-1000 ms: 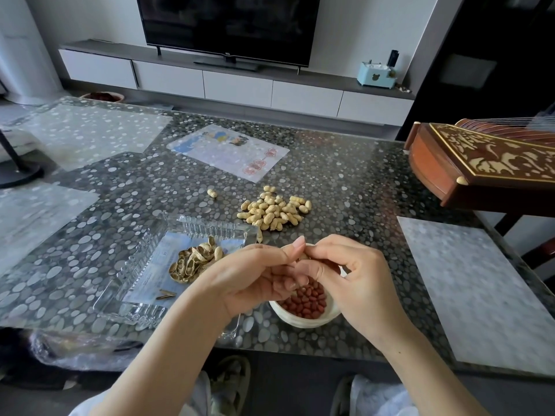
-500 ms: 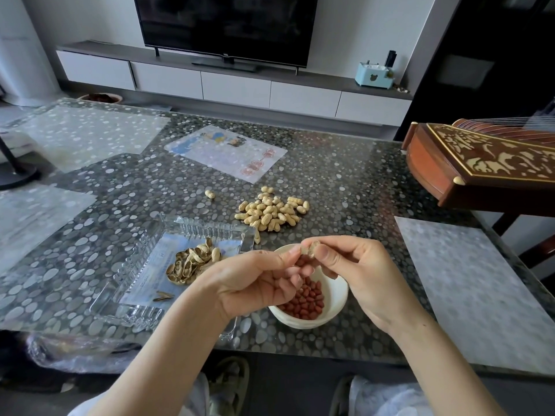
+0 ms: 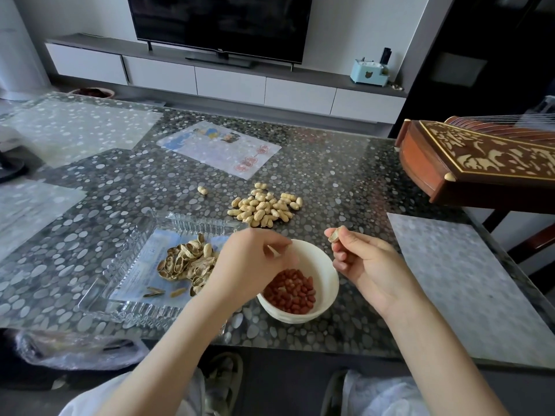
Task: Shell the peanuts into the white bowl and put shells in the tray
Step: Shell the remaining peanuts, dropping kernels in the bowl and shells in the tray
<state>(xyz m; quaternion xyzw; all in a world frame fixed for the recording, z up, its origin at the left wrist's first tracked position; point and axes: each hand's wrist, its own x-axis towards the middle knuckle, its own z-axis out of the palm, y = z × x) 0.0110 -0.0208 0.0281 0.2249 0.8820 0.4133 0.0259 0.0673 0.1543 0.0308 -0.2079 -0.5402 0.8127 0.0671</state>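
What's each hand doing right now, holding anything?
Left hand: over the white bowl, fingers curled; cannot tell if it holds anything.
Right hand: closed on a peanut shell piece, held right of the bowl.

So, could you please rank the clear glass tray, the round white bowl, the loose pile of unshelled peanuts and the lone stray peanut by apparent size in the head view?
1. clear glass tray
2. round white bowl and pile of unshelled peanuts: alike, unranked
3. lone stray peanut
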